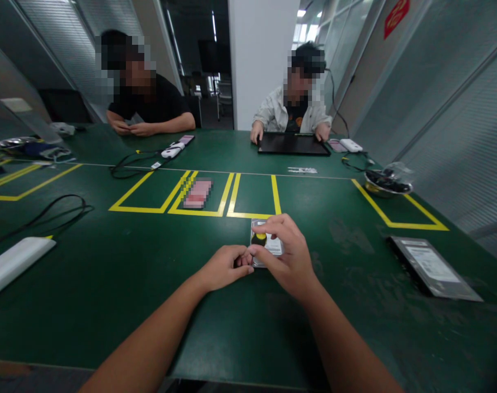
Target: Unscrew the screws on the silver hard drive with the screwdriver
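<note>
A silver hard drive (276, 246) with a white label lies flat on the green table, partly hidden by my hands. My right hand (287, 248) pinches a screwdriver (259, 238) over the drive, thumb and fingers round its yellow-and-black handle; the tip cannot be seen. Curled against the drive's left edge, the fingers of my left hand (231, 266) are closed on it, close under the screwdriver. Several of those fingertips are hidden.
A larger labelled drive-like unit (432, 267) lies at right, below a metal bowl (387, 184). Yellow tape outlines (254, 215) and a phone (198, 194) lie ahead. A white box-like object (17, 265) and cable sit left. Two people sit opposite, one holding a black panel (294, 144).
</note>
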Demonstrator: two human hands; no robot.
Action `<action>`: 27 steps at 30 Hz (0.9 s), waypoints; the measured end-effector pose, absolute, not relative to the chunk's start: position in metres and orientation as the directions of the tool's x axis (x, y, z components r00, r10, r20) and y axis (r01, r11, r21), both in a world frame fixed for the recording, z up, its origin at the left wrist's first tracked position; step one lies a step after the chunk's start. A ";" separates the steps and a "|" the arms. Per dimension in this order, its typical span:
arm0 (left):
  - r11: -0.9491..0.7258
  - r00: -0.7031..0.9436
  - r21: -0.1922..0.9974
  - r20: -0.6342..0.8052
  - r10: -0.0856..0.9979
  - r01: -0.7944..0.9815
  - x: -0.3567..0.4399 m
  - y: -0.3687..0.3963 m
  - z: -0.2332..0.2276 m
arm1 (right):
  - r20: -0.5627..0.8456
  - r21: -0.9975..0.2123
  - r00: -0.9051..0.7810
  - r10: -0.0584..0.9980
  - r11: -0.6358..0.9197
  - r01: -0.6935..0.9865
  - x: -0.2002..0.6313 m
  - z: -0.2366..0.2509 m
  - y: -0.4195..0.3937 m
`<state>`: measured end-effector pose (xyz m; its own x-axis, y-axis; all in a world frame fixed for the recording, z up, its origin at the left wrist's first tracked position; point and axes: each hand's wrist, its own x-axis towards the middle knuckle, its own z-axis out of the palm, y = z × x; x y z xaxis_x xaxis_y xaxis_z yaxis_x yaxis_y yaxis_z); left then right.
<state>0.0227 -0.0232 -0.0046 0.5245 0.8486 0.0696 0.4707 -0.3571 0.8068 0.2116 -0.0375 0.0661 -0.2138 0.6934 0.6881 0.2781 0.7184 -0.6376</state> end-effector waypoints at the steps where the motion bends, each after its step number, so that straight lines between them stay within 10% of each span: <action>1: -0.354 0.525 0.811 0.068 0.848 0.466 0.023 -0.023 -0.004 | 0.686 -0.641 -0.205 0.698 0.713 0.283 0.211 0.066 -0.038; 27: -0.321 0.537 0.850 0.055 0.842 0.417 0.024 -0.024 -0.002 | 0.701 -0.615 -0.247 0.669 0.743 0.265 0.211 0.070 -0.039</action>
<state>0.0240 -0.0245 -0.0021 0.5366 0.8420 0.0553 0.4168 -0.3214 0.8503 0.2110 -0.0392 0.0703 -0.2465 0.6688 0.7014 0.2647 0.7427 -0.6151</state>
